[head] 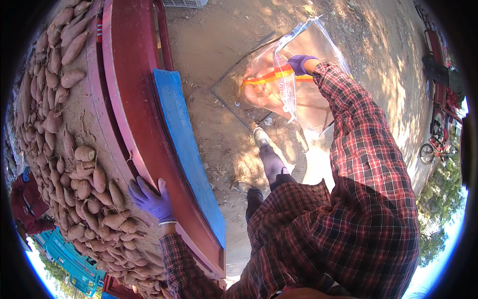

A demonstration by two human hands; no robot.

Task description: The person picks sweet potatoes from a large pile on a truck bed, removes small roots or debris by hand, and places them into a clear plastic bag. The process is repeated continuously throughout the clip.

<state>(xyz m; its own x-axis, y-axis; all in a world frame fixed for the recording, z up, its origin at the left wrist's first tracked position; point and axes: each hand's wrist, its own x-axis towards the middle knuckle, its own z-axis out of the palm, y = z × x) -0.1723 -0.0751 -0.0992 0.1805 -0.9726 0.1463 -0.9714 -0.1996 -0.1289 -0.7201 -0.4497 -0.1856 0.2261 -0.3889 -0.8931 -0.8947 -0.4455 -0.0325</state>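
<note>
My left hand, in a purple glove, lies with spread fingers on the pink and red metal side rail of a truck bed or trailer. Beside it on the bed is a large heap of sweet potatoes. Off to the right, my right hand, also in a purple glove, is closed on the edge of a large clear plastic bag with an orange and yellow stripe. The bag hangs open above the ground by a thin dark square frame. Its lower part shows a reddish tint; what it holds cannot be told.
A blue board runs along the rail's outer side. A grey plastic crate stands at the top edge. Another person in dark red is beyond the heap, near a teal truck. A red motorcycle stands far right.
</note>
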